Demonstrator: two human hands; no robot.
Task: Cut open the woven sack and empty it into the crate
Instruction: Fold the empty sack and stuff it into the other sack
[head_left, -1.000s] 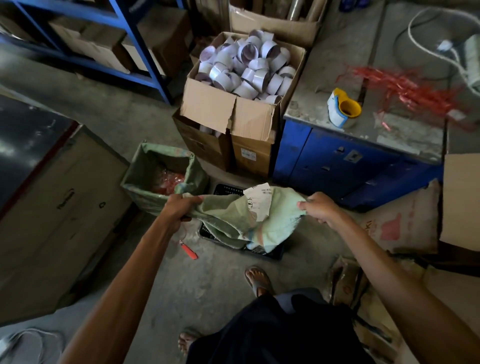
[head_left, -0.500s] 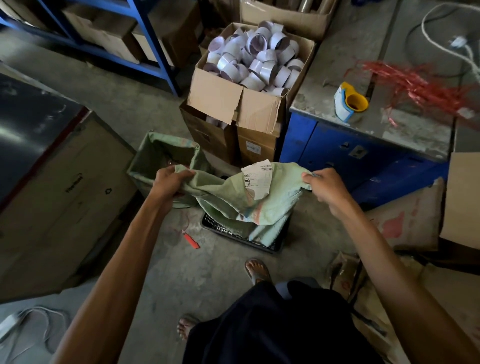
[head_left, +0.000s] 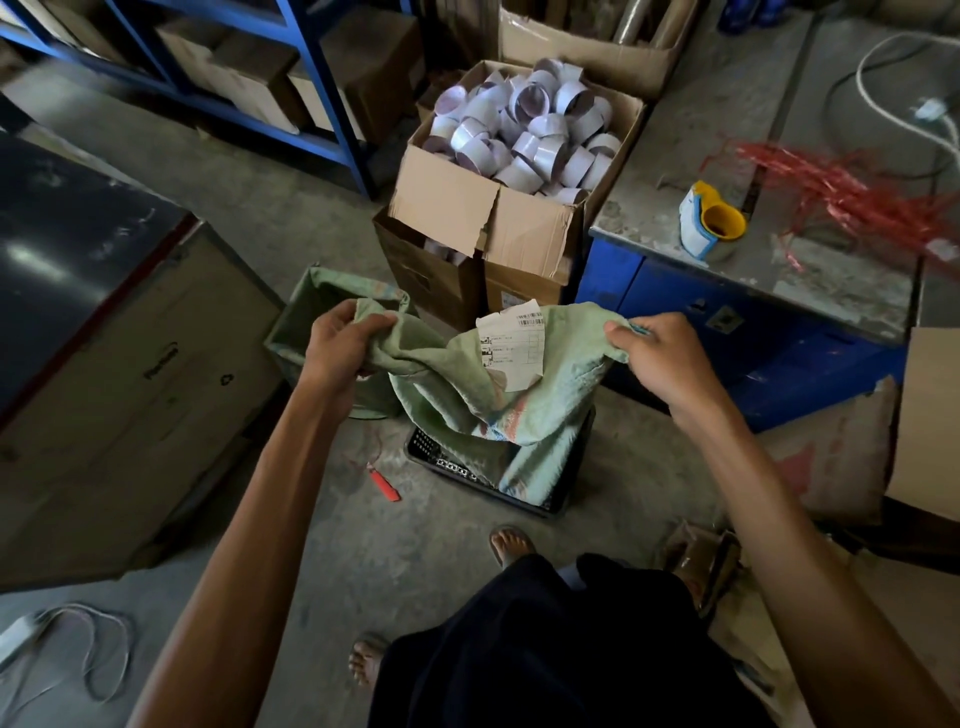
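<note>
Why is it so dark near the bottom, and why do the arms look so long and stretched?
Head view: light falls on the benchtop at the upper right, while the floor and dark clothing near the bottom sit in shadow. The wide-angle lens stretches the forearms toward the corners. The left hand, right hand and sack look fairly sharp.

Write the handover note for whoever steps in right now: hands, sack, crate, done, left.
Left hand: grip shut on one bunched top corner of the green woven sack.
Right hand: grip shut on the other corner.
Sack hangs limp, lower end trailing into the black crate on the floor. A paper label is stuck on its front.
Red cutter lies on the floor left of the crate.
Done: sack looks slack, seemingly emptied; crate contents are hidden.
Left: shake out any remainder, set the sack aside.
</note>
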